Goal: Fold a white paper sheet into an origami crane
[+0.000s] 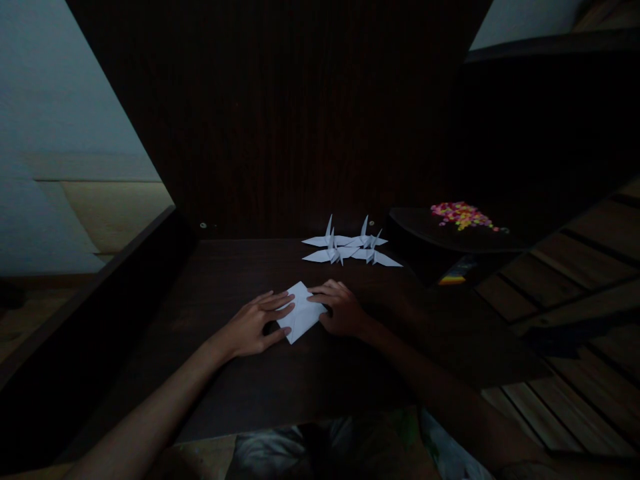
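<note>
A folded white sheet of paper [302,312] lies flat on the dark wooden table [235,267], turned like a diamond. My left hand [255,323] presses its left side with the fingers spread over the edge. My right hand [340,308] rests on its right side, fingertips on the paper. Farther back on the table stand several finished white paper cranes [350,248] in a small cluster.
A dark tray or shelf [425,227] at the right carries a heap of small colourful pieces [461,215]. A dark wooden panel rises behind the table. A raised rail runs along the table's left side. Slatted wood flooring lies to the right.
</note>
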A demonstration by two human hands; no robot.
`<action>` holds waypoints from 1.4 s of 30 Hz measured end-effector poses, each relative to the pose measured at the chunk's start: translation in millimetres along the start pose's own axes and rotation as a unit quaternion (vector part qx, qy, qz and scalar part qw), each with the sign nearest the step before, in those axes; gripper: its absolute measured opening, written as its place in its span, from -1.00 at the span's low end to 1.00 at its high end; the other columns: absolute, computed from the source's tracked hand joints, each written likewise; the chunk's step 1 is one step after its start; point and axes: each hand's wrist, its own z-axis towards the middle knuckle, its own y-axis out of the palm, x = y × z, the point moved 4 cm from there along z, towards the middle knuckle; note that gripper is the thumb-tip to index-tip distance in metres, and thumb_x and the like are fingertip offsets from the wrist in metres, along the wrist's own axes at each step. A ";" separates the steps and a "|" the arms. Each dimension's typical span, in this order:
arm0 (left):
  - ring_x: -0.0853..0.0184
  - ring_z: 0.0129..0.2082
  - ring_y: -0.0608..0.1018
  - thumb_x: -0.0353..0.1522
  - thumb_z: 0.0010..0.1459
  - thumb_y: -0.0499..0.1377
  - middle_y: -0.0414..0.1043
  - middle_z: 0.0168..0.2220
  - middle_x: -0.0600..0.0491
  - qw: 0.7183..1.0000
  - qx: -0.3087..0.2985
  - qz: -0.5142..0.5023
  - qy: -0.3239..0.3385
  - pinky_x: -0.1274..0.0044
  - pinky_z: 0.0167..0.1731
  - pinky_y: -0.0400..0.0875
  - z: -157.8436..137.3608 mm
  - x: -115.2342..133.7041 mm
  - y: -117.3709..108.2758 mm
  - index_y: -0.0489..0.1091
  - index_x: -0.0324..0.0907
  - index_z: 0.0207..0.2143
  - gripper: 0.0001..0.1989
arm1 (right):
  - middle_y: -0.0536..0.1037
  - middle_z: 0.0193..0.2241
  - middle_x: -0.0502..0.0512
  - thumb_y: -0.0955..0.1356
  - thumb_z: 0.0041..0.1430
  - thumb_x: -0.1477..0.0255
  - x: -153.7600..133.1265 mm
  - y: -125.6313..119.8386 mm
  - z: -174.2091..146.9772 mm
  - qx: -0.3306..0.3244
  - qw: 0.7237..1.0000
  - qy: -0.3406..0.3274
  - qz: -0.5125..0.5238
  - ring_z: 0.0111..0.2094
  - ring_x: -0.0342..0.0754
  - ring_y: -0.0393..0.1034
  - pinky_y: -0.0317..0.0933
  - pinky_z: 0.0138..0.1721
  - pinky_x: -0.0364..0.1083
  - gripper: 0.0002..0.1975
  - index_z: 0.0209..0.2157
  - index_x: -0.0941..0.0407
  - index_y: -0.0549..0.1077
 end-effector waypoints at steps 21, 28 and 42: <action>0.12 0.22 0.22 -0.12 0.21 0.05 0.12 0.25 -0.03 1.000 0.018 0.020 -0.005 0.17 0.17 0.13 -0.8 2.2 2.0 0.22 -0.05 0.17 -0.50 | 0.57 -0.29 0.10 0.31 0.08 0.52 -7.2 -3.1 1.7 0.055 0.996 -0.032 0.060 -0.26 -0.01 0.36 0.24 -0.16 0.00 -0.79 -0.23 0.13 0.50; 0.10 0.18 0.27 -0.07 0.17 0.08 0.21 0.20 -0.04 0.999 0.043 0.030 -0.004 0.17 0.14 0.17 1.1 9.5 3.6 0.26 -0.06 0.14 -0.47 | 0.51 -0.22 0.15 0.32 0.14 0.37 -9.2 2.8 5.4 0.063 0.997 0.009 0.052 -0.20 0.02 0.32 0.25 -0.14 0.01 -0.64 -0.01 0.13 0.37; 0.11 0.12 0.34 -0.11 0.18 0.08 0.26 0.17 -0.08 0.998 0.066 0.018 -0.016 0.23 0.09 0.27 2.4 8.4 5.5 0.27 -0.13 0.14 -0.47 | 0.53 -0.19 0.15 0.30 0.20 0.37 -15.6 10.7 2.1 0.043 0.997 -0.049 -0.031 -0.11 0.06 0.27 0.26 -0.12 0.07 -0.81 -0.20 0.09 0.51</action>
